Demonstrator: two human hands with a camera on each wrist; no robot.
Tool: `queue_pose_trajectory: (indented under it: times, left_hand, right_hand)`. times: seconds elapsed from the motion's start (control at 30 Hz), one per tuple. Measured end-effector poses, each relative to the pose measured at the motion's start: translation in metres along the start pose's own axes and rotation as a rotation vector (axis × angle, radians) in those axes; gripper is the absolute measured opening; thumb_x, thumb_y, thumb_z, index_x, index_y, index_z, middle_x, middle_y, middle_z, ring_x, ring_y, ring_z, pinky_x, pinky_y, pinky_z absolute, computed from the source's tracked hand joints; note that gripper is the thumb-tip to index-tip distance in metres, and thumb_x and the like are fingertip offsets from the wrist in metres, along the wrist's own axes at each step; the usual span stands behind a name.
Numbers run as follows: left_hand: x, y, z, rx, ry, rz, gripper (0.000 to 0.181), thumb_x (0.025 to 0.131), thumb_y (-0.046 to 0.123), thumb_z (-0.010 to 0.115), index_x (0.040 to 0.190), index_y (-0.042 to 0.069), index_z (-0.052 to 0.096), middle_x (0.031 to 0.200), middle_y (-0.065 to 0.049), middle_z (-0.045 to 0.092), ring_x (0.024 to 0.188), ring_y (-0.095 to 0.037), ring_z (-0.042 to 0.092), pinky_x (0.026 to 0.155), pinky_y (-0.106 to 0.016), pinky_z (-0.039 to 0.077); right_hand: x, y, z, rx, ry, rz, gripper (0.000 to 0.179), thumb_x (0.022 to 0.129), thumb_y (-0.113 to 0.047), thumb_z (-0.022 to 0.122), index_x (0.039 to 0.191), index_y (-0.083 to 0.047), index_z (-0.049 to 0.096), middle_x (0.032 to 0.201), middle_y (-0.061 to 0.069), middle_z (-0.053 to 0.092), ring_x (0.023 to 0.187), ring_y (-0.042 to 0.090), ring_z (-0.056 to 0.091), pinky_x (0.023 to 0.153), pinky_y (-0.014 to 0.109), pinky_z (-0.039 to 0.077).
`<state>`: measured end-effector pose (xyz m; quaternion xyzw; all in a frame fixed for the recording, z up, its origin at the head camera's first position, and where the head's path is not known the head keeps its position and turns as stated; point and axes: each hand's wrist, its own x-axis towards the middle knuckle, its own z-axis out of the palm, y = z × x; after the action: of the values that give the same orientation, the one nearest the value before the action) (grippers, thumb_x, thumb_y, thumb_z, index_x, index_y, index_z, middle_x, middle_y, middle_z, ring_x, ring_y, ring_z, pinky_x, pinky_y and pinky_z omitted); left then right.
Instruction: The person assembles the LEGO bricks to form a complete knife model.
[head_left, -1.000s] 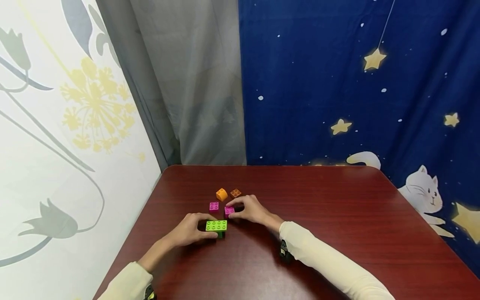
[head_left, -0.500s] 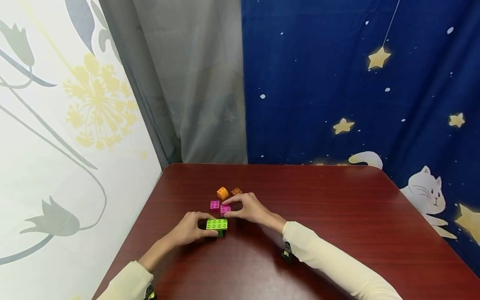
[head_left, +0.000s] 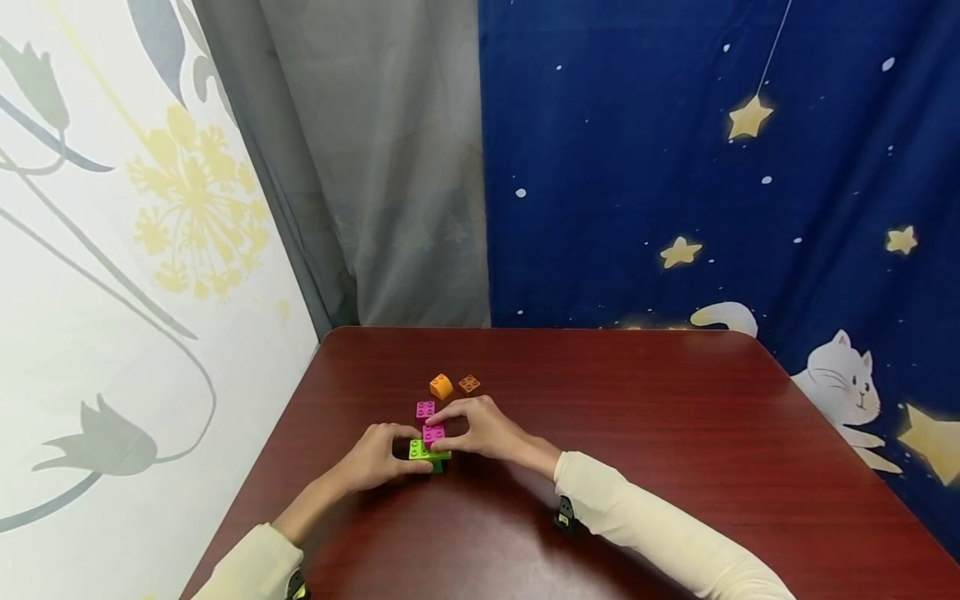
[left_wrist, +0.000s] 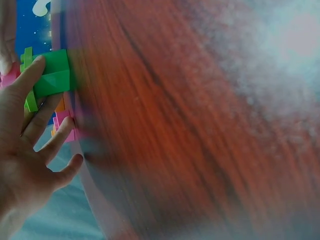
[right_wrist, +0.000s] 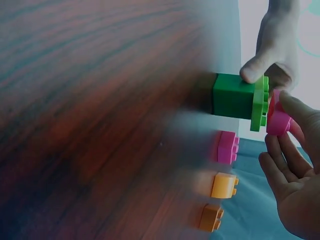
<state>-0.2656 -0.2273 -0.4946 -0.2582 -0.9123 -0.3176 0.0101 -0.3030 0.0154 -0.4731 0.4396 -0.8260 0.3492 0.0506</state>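
Observation:
My left hand (head_left: 372, 458) grips a stack from its left side: a lime-green plate (head_left: 417, 451) on top of a dark green block (right_wrist: 233, 96). Between thumb and fingers of my right hand (head_left: 483, 429) is a pink brick (head_left: 433, 434), held over the plate's studs. In the right wrist view this pink brick (right_wrist: 277, 117) has a rounded side and lies right against or just above the studs; I cannot tell which. A second pink brick (head_left: 425, 409) rests on the table just behind the stack.
Behind the pink brick stand a yellow-orange curved brick (head_left: 441, 386) and, to its right, a darker orange brick (head_left: 469, 383). The dark red table (head_left: 637, 433) stretches away to the right. A patterned white wall (head_left: 187, 333) borders its left side, with curtains at the back.
My right hand has carried its pink brick from the right of the other pink brick leftward and nearer, over the lime plate. The left hand and its stack stay nearly in place.

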Motion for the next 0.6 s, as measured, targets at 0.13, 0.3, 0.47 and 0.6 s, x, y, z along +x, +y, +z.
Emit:
queue_pose_trajectory:
  times: [0.13,0.3,0.47,0.6]
  left_hand:
    - [0.0,0.0,-0.001,-0.009,-0.014,-0.013,0.037,0.082,0.044,0.088,0.108,0.019,0.077,0.096,0.015,0.072,0.088,-0.007,0.062,0.081,-0.031,0.055]
    - [0.001,0.0,-0.002,-0.013,-0.018,-0.013,0.042,0.082,0.044,0.088,0.112,0.016,0.078,0.101,0.012,0.074,0.092,-0.008,0.063,0.085,-0.036,0.056]
    - [0.001,-0.001,-0.002,-0.004,-0.016,-0.013,0.045,0.082,0.045,0.088,0.112,0.015,0.078,0.103,0.01,0.075,0.094,-0.01,0.065,0.086,-0.038,0.056]
    - [0.0,-0.001,-0.001,0.003,-0.01,-0.014,0.045,0.081,0.046,0.089,0.111,0.015,0.078,0.105,0.009,0.076,0.098,-0.014,0.067,0.09,-0.043,0.056]
  right_hand:
    - [-0.002,-0.002,0.005,0.007,0.004,0.002,0.035,0.086,-0.031,0.087,0.118,-0.017,0.079,0.111,-0.002,0.077,0.104,0.011,0.071,0.09,0.034,0.058]
    - [-0.003,-0.004,0.009,0.01,0.025,-0.011,0.035,0.086,-0.033,0.087,0.117,-0.018,0.08,0.11,-0.004,0.077,0.102,0.003,0.069,0.088,0.027,0.058]
    - [-0.005,-0.004,0.012,0.008,0.033,0.001,0.035,0.085,-0.033,0.089,0.115,-0.02,0.08,0.109,-0.005,0.077,0.101,0.003,0.069,0.086,0.018,0.054]
    - [-0.006,-0.002,0.014,0.019,0.027,-0.001,0.036,0.084,-0.034,0.089,0.116,-0.02,0.08,0.107,-0.007,0.077,0.098,0.008,0.071,0.085,0.018,0.054]
